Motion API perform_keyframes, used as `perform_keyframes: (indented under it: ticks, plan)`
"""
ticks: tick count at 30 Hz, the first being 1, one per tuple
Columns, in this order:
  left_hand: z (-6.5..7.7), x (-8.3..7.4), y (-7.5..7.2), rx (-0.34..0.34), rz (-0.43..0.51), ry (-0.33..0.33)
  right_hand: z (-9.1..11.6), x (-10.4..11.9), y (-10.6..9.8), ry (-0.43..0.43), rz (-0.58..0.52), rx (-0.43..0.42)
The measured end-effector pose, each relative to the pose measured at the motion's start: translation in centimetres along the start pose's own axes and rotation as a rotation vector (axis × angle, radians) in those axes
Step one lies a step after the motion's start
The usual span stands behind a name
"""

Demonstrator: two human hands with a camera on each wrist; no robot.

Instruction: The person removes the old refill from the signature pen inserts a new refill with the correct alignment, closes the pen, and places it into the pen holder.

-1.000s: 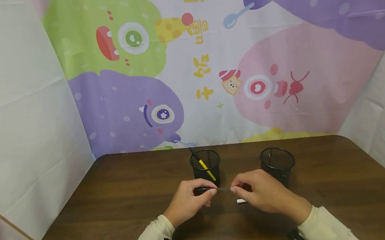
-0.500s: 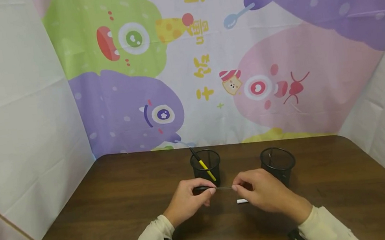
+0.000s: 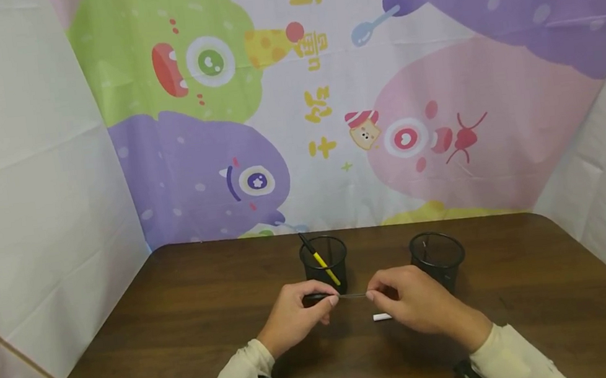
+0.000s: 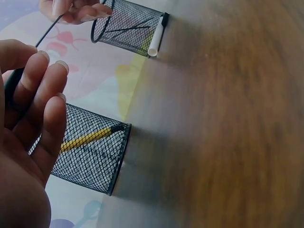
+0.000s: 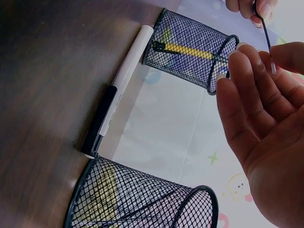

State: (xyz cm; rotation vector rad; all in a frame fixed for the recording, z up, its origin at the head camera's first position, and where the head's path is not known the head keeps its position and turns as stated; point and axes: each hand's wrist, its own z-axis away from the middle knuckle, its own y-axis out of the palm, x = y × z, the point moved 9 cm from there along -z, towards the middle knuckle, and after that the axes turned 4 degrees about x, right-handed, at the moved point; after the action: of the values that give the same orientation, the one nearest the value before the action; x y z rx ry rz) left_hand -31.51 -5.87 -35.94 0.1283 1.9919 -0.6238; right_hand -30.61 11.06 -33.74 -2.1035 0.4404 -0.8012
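Observation:
My left hand [image 3: 295,316] grips the black handle [image 3: 314,300] of a slim tool with a thin straight metal shaft [image 3: 354,296]. My right hand [image 3: 420,305] pinches the shaft's far end between thumb and forefinger. In the right wrist view, a pale tip [image 5: 273,68] shows just past that pinch. The tool is held level above the table, in front of two black mesh pen holders. Most of the handle is hidden by the left fingers, and the tool's exact kind is unclear. Below the right hand lies a white marker [image 5: 124,76] with a black cap.
The left pen holder [image 3: 310,272] has a yellow and black pen [image 3: 319,259] leaning in it. Something thin and dark stands in the right pen holder [image 3: 446,266]. A printed cloth [image 3: 331,192] hangs behind the brown table [image 3: 195,326], with white cloth walls at both sides.
My right hand has shifted slightly right along the shaft, and a little more of it shows between the hands. The left hand stays almost still.

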Motion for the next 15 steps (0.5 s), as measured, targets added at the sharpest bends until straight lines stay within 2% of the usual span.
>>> perform_keyframes:
  ticks: [15]
  plan:
    - [-0.08,0.57,-0.12,-0.001,0.003,0.003,0.03,-0.25,-0.05,0.017,-0.003,0.008]
